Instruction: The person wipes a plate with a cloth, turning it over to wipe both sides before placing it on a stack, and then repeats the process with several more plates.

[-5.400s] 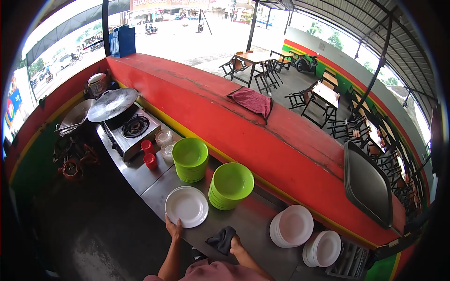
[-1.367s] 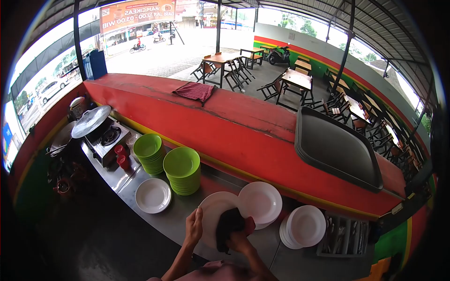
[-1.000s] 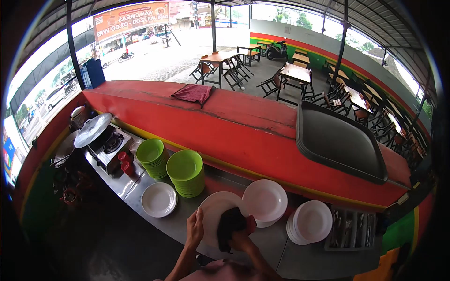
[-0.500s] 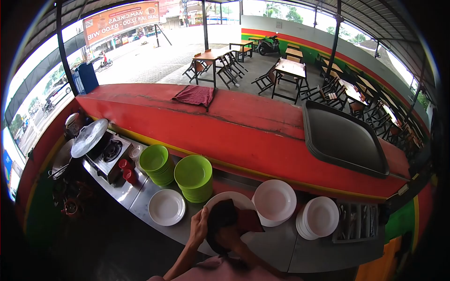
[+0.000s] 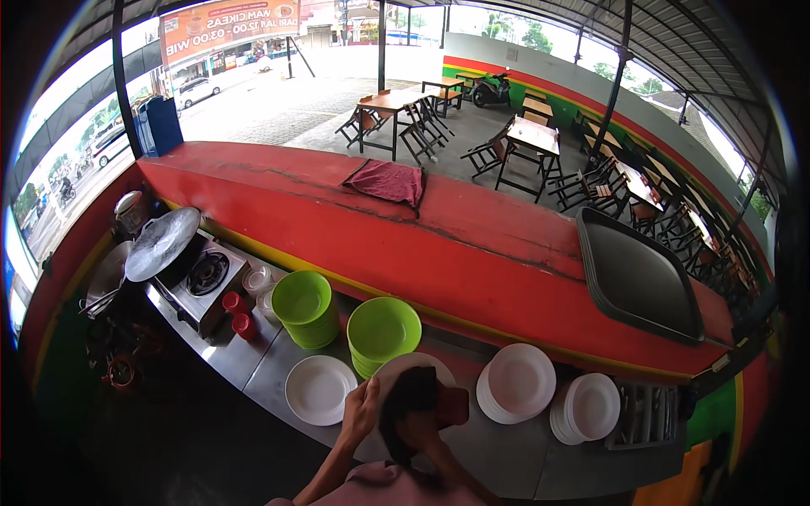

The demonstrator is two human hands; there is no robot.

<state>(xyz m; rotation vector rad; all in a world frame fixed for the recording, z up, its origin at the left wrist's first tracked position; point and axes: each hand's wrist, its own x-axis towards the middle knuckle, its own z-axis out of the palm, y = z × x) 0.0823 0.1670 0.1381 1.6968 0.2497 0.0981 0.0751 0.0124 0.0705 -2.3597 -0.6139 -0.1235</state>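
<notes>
1. The left hand (image 5: 363,410) grips the white plate (image 5: 403,364) by its rim at the plate's 9 o'clock. The fingers are curled over the edge and the thumb is toward the person.
2. The right hand (image 5: 416,432) is bunched around a dark cloth (image 5: 402,398) and presses it flat on the plate's face. The cloth hides most of the fingers, and a reddish part of it shows at the 3 o'clock side.
3. The plate is held tilted up between the two hands, above the near edge of the steel counter (image 5: 498,443). Only its upper rim, at 12 o'clock from the hands, shows clear of cloth and hands.
4. A single white plate (image 5: 319,390) lies flat on the counter at 9 o'clock from the left hand, just beside it.
5. Two stacks of green bowls (image 5: 384,331) stand at 11 and 12 o'clock, and the nearer stack is just behind the held plate.
6. Two stacks of white plates (image 5: 516,393) sit at 3 o'clock from the hands, and a cutlery rack (image 5: 648,415) stands farther that way.
7. Two red cups (image 5: 245,325) and a gas stove (image 5: 202,280) stand well off at 10 o'clock.
</notes>
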